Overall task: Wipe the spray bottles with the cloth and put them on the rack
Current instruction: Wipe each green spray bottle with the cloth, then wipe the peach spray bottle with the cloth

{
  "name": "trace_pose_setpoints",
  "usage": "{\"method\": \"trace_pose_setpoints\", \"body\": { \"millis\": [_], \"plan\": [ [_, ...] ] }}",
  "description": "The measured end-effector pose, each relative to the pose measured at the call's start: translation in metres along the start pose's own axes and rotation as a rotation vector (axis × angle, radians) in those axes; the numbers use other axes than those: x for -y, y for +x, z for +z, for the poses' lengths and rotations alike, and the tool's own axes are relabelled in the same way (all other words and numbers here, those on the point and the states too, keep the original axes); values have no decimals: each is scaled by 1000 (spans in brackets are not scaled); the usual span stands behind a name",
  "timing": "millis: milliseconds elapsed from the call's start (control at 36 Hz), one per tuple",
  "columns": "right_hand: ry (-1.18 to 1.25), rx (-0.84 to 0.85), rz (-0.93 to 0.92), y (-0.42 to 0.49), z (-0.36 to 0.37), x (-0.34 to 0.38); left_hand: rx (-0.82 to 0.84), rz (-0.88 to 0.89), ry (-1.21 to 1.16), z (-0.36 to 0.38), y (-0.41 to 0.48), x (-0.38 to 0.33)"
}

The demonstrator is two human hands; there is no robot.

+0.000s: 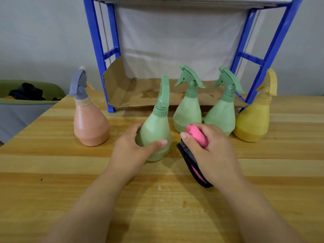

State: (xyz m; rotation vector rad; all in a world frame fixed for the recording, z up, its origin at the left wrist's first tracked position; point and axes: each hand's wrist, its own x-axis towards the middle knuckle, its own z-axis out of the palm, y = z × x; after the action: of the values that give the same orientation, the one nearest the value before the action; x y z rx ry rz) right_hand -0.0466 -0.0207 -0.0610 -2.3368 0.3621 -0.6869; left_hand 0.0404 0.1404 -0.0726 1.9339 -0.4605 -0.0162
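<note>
While the left hand (pixel 129 146) curls thumb and fingers round the belly of the nearest green spray bottle (pixel 155 130) on the wooden table (pixel 52 163), the right hand (pixel 210 146) clutches the pink cloth (pixel 197 135) just beside it. Two more green bottles (pixel 187 113) (pixel 220 114) crowd close behind, a yellow bottle (pixel 252 120) to their right and a peach bottle (pixel 90 127) apart on the left. Beyond them the blue rack (pixel 98 41) stands over a cardboard sheet (pixel 140 92). Bare tabletop spreads toward the near edge.
</note>
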Motion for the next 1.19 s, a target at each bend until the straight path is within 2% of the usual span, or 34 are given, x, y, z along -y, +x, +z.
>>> {"method": "trace_pose_setpoints", "body": {
  "millis": [222,361,528,639,750,1000,1194],
  "plan": [
    [-17,3,-5,0,-4,2,75,-32,100,-8,0,6],
    [8,13,-20,-1,-5,1,-14,-33,154,-7,-3,6],
    [56,28,-61,-1,-5,-3,-69,63,431,1,6,1],
    [66,12,-68,0,-3,-4,-77,75,512,2,18,-3],
    [125,6,-54,1,-6,-2,-68,70,559,4,34,-8],
    [86,-11,-58,2,-4,-2,0,101,785,10,62,-15],
    [46,-12,-82,1,-1,0,35,108,812,11,65,-15]
  ]
}}
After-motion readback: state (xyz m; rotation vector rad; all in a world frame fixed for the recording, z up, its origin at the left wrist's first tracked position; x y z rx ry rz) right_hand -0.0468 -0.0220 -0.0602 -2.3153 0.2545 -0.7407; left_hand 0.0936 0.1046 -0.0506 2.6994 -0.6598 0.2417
